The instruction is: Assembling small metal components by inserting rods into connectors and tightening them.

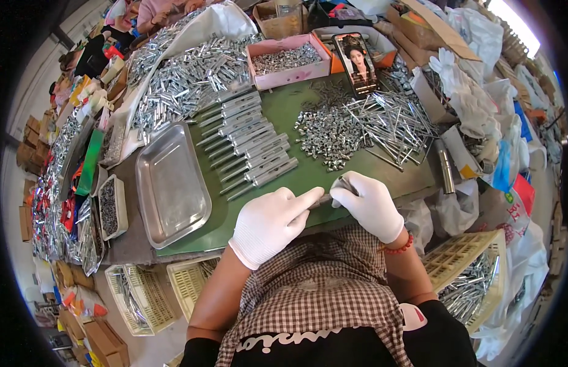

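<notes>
Both my hands wear white gloves and meet at the near edge of a green work surface (357, 177). My left hand (273, 221) is closed around a grey metal tube (321, 200), mostly hidden by the fingers. My right hand (371, 205) pinches the tube's other side; a dark metal end (344, 182) shows between its thumb and forefinger. Whether these are one piece or two I cannot tell. Just beyond lies a row of metal sleeve anchors (259, 147), thin rods pointing left. Further right are a pile of small metal cones (326, 134) and a heap of long thin bolts (391, 125).
An metal tray (174, 183) lies left of the row. Behind are a large heap of metal sleeves (192, 79), a pink box (290, 64) of small parts and a propped phone (356, 64). A metal cylinder (446, 168) stands right. Plastic crates (143, 300) sit below the table.
</notes>
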Demonstrator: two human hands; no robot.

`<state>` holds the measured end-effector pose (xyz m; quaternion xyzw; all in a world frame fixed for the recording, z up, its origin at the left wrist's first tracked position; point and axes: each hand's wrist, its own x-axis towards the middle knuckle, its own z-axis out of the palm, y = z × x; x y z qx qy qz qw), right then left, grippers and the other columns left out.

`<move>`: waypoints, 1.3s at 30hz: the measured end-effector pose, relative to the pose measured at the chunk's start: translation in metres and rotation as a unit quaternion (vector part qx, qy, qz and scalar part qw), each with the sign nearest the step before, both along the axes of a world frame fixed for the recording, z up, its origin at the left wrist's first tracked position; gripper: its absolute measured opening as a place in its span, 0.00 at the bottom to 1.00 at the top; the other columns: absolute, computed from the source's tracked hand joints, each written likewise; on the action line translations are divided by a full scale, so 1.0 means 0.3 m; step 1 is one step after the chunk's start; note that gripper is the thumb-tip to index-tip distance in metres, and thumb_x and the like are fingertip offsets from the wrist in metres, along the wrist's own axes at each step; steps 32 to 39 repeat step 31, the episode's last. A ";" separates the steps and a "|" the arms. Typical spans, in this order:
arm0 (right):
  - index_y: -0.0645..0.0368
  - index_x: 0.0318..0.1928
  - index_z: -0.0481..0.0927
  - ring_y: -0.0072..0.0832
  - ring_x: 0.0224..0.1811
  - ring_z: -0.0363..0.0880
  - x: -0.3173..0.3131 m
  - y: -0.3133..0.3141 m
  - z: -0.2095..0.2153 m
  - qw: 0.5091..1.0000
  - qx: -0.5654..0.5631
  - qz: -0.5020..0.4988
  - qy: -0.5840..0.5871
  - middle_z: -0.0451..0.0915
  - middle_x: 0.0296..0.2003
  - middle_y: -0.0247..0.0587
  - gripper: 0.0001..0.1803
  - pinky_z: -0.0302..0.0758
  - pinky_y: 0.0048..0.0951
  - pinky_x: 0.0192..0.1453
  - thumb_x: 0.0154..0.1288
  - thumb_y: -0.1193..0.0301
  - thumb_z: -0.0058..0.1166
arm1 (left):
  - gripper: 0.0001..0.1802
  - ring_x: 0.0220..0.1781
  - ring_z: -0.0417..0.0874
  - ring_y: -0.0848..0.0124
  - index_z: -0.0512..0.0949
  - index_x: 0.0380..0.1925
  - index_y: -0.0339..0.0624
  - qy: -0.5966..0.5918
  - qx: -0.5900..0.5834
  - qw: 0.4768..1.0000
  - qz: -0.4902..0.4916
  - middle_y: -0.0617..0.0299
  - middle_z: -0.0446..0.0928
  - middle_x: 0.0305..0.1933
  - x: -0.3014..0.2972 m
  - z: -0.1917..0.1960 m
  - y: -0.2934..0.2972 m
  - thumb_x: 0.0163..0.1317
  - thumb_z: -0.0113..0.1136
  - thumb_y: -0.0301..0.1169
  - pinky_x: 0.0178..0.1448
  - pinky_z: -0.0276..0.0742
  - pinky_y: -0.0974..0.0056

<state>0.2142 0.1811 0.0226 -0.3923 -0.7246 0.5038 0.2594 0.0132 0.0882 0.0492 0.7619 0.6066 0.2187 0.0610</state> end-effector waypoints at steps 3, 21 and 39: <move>0.64 0.38 0.81 0.19 0.27 0.73 -0.001 0.002 0.013 1.000 0.000 -0.012 0.013 0.78 0.25 0.36 0.09 0.73 0.25 0.35 0.66 0.70 0.59 | 0.20 0.27 0.79 0.63 0.82 0.50 0.58 -0.020 0.009 1.000 0.010 0.62 0.76 0.30 0.004 -0.015 0.003 0.56 0.63 0.28 0.32 0.75 0.61; 0.61 0.43 0.81 0.13 0.28 0.66 0.015 0.008 0.010 0.999 -0.021 0.000 0.039 0.74 0.27 0.26 0.08 0.68 0.20 0.34 0.62 0.77 0.59 | 0.15 0.28 0.81 0.62 0.83 0.44 0.55 -0.070 0.032 0.996 0.048 0.61 0.79 0.32 0.029 -0.047 0.012 0.56 0.64 0.28 0.33 0.77 0.62; 0.61 0.46 0.82 0.19 0.36 0.79 0.012 0.002 0.011 0.998 0.008 0.024 -0.049 0.84 0.37 0.38 0.11 0.77 0.23 0.45 0.63 0.75 0.62 | 0.15 0.28 0.81 0.62 0.83 0.45 0.57 -0.070 0.027 0.996 0.048 0.62 0.79 0.32 0.020 -0.053 0.004 0.56 0.64 0.29 0.32 0.76 0.61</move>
